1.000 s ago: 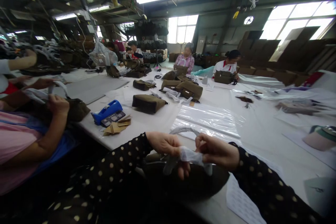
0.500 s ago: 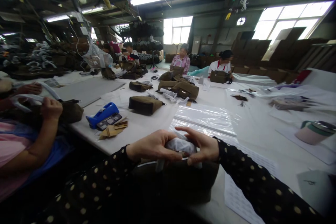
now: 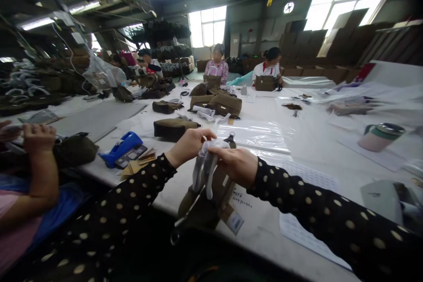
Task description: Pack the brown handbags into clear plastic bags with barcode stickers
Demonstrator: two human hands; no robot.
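Note:
An olive-brown handbag (image 3: 203,207) stands at the near table edge, turned with one end toward me. Its handles (image 3: 202,172) are wrapped in white covering and stick up from the top. My left hand (image 3: 190,144) pinches the top of the wrapped handles from the left. From the right, my right hand (image 3: 236,165) closes on the same handles, thumb on top. A card tag (image 3: 234,220) hangs off the bag's right side. A dark tab with a metal ring (image 3: 230,140) shows just beyond my right hand.
To the left are a blue tape dispenser (image 3: 122,149) and brown card pieces (image 3: 139,162). More olive bags (image 3: 175,129) lie ahead, beside clear plastic sheets (image 3: 264,136). A lidded mug (image 3: 381,136) is at right. At far left a co-worker's arm (image 3: 41,172) reaches over another bag.
The handbag has turned from broadside to end-on, and its tag now shows. My hands have come together on the upright handles. The view has shifted rightward.

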